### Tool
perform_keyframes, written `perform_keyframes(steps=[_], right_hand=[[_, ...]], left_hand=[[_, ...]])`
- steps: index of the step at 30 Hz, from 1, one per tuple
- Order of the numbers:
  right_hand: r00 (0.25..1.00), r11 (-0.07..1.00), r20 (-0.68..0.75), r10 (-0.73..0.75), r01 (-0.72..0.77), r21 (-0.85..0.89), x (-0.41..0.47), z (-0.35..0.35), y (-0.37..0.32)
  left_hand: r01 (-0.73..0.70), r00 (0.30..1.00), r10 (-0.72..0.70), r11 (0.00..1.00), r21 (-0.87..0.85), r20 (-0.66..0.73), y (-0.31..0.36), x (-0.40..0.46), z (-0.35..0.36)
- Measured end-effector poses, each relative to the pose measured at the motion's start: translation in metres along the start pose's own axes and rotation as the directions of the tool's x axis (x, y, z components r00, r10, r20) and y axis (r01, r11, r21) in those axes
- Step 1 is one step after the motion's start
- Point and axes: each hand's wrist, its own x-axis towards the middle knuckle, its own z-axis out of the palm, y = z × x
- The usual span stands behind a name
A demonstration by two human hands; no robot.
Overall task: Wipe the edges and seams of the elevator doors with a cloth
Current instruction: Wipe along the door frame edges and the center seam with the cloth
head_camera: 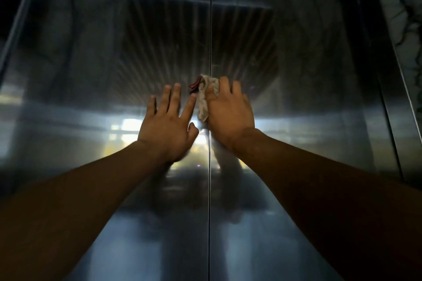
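Two brushed steel elevator doors fill the view, shut, with the centre seam running straight up the middle. My right hand presses a pale patterned cloth with a dark red edge against the seam at mid height. Most of the cloth is hidden under the palm and fingers. My left hand lies flat on the left door just beside the seam, fingers spread and straight, holding nothing.
The door frame's right jamb slants down the right side, with marbled wall beyond it. The left jamb shows at the far left. The steel reflects lights and my arms.
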Motion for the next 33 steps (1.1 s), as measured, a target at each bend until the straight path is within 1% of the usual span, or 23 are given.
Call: perform_keyframes(steps=[3, 7, 11, 22, 28, 31, 33], right_hand=[[0.999, 1.000, -0.035, 0.017, -0.017, 0.002, -0.025, 0.004, -0.005], [1.000, 0.999, 0.005, -0.030, 0.030, 0.018, -0.043, 0.007, -0.007], [1.000, 0.999, -0.010, -0.028, 0.028, 0.019, -0.049, 0.004, -0.004], [0.997, 0.997, 0.047, -0.060, 0.058, 0.043, -0.129, 0.009, -0.023], [0.998, 0.997, 0.010, -0.067, 0.067, 0.024, -0.192, 0.021, -0.031], [0.996, 0.997, 0.039, -0.076, 0.075, 0.018, -0.220, 0.023, -0.035], [0.996, 0.996, 0.036, -0.077, 0.075, 0.045, -0.237, 0.023, -0.040]], left_hand=[[-0.008, 0.999, 0.008, 1.000, -0.003, 0.034, 0.007, -0.022, 0.002], [-0.044, 0.998, 0.042, 0.998, 0.040, 0.049, 0.004, -0.047, 0.004], [-0.067, 0.997, 0.065, 0.997, 0.042, 0.042, -0.001, -0.060, 0.001], [0.018, 0.997, -0.020, 0.999, 0.036, 0.081, 0.020, -0.150, 0.023], [0.028, 0.993, -0.026, 0.999, -0.015, 0.116, 0.035, -0.200, 0.032], [0.038, 0.989, -0.034, 0.999, -0.028, 0.146, 0.043, -0.226, 0.039], [0.059, 0.985, -0.054, 0.998, -0.029, 0.165, 0.047, -0.243, 0.043]])
